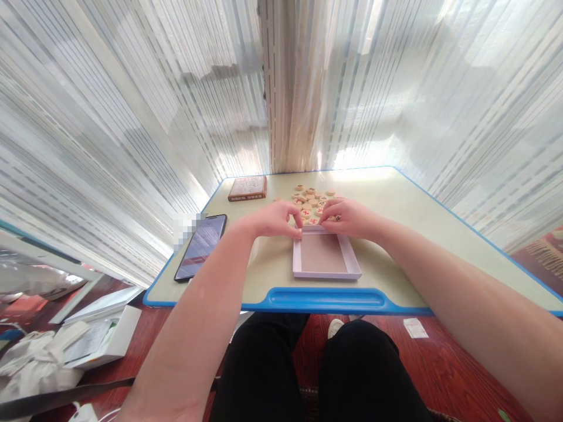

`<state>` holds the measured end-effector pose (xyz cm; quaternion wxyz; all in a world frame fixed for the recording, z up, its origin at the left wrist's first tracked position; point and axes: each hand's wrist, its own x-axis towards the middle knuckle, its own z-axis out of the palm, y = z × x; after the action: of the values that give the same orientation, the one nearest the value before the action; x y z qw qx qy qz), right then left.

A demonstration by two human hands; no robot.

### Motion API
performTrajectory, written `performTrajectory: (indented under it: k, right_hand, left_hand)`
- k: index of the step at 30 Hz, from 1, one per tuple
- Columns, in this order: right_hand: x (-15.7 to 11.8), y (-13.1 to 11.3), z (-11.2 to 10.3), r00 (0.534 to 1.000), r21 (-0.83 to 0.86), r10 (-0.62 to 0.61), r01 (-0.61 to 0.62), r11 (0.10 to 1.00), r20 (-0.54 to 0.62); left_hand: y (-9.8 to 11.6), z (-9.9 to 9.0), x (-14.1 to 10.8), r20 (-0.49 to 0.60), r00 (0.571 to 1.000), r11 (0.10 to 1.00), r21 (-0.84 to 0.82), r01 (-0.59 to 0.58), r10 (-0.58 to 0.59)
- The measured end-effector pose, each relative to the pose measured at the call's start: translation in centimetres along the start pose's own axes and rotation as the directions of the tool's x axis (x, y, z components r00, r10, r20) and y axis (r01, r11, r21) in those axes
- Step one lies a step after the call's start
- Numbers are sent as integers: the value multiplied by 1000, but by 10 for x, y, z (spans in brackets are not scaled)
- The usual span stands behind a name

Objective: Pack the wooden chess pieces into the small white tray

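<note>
An open, shallow white box (326,274) lies on the table in front of me, its brown inside bare. My left hand (281,219) is closed at the box's far left corner, thumb and index finger pinched on its rim. Just beyond the box, several round wooden Chinese chess pieces (306,213) lie in a loose heap, some marked in red and some in dark characters. My right hand (349,217) reaches over the near right side of the heap. Its fingers are bent and drawn together among the pieces; what is between the fingertips is hidden.
A brown patterned box (247,187) lies at the table's back left. The phone (202,246) rests by the left edge. Along the near edge of the table (422,252) runs a blue rim with a groove (325,298). Curtains (290,88) hang behind.
</note>
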<state>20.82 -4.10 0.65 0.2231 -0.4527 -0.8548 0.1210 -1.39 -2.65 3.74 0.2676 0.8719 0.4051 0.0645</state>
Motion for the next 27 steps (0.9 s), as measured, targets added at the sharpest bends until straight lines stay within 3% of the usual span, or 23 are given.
performTrajectory:
  k: [7, 16, 27]
  right_hand:
    - [-2, -9, 8, 996, -25, -76, 75, 997, -43]
    - [0, -4, 12, 996, -55, -79, 78, 995, -27]
    - [-7, -17, 8, 981, -97, -194, 194, 976, 15]
  left_hand:
    - [-1, -4, -1, 44, 996, 997, -1, 76, -76]
    - [5, -8, -7, 104, 977, 982, -17, 190, -188]
    - [-2, -6, -2, 73, 983, 982, -69, 176, -171]
